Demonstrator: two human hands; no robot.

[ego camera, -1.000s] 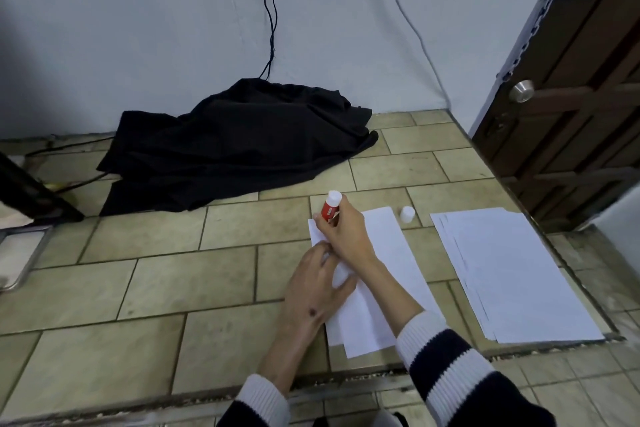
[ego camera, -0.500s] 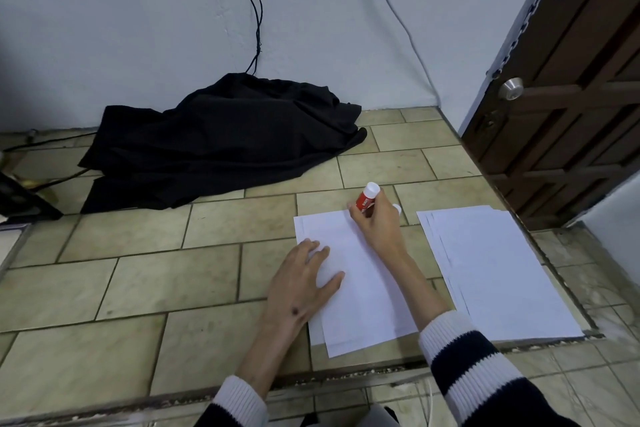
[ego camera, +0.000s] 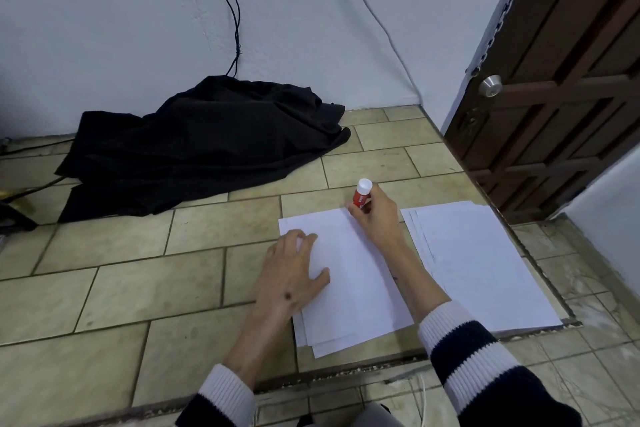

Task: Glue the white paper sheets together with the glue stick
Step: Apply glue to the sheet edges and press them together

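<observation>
A small stack of white paper sheets (ego camera: 349,274) lies on the tiled floor in front of me. My left hand (ego camera: 292,270) rests flat on its left side, fingers spread. My right hand (ego camera: 375,215) grips a red glue stick (ego camera: 361,194) with a white end, held tip down at the stack's far right corner. The stick's tip is hidden by my fingers. A second, larger pile of white sheets (ego camera: 478,263) lies to the right, untouched.
A black cloth (ego camera: 204,142) is heaped against the wall at the back left, with cables (ego camera: 232,10) running down to it. A brown wooden door (ego camera: 554,87) stands at the right. A raised tile edge (ego camera: 346,374) runs just before me.
My right hand carried the glue stick from the stack's far left corner across to its far right corner. My left hand slid down and flattened on the paper. The small white cap is now hidden.
</observation>
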